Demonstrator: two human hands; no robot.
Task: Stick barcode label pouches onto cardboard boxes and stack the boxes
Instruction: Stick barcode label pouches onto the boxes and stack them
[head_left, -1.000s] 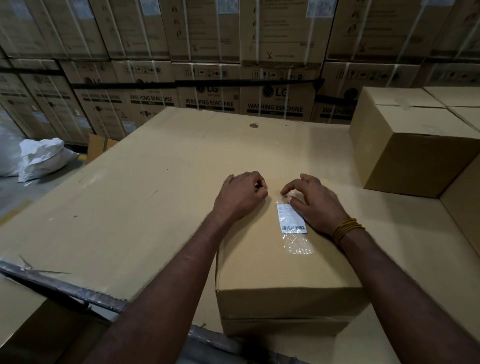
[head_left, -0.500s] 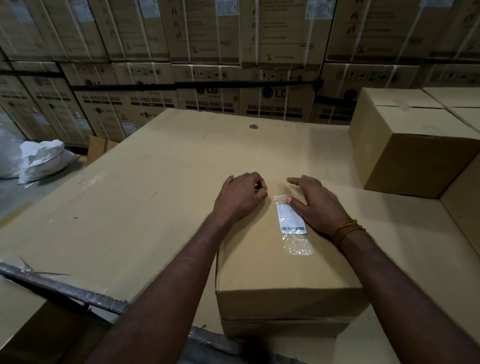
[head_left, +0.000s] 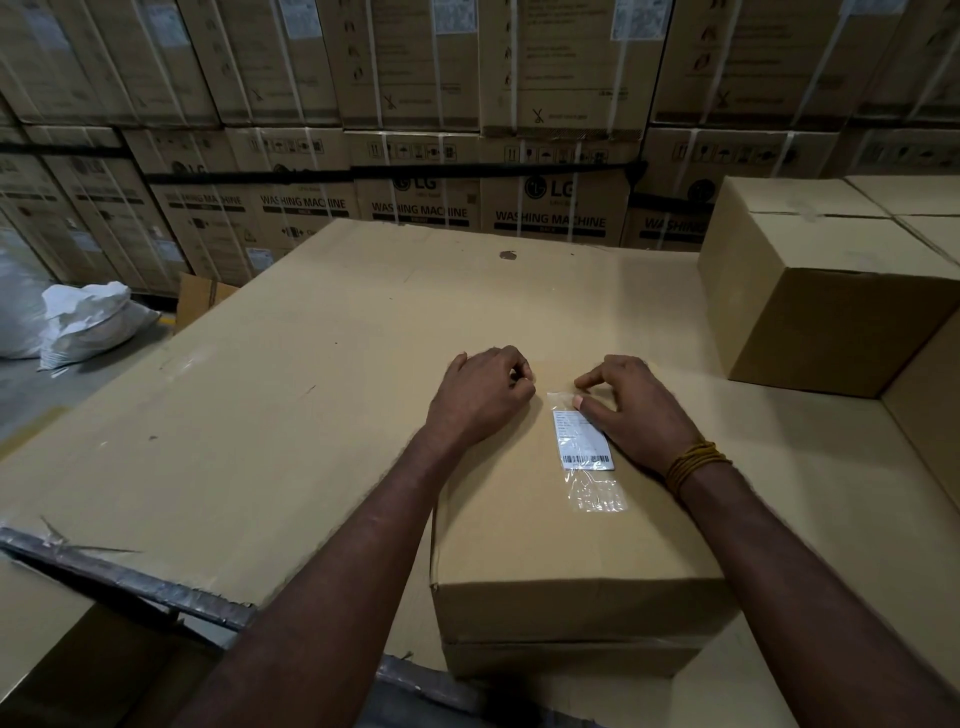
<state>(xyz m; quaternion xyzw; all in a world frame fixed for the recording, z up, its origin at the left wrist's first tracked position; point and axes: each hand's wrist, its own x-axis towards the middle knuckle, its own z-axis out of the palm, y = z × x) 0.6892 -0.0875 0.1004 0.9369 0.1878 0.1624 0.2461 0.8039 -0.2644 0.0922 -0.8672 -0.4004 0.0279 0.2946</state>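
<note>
Since earlier: my right hand (head_left: 636, 410) curled, thumb pressing barcode label pouch (head_left: 584, 449) far end; pouch runs toward box (head_left: 566, 545) near edge; left hand (head_left: 480, 397) fisted beside it, gripping nothing I can see

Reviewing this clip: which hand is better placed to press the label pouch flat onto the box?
The right hand. Its thumb already lies on the top end of the label pouch on the box. The left hand rests curled beside the pouch, apart from it.
</note>
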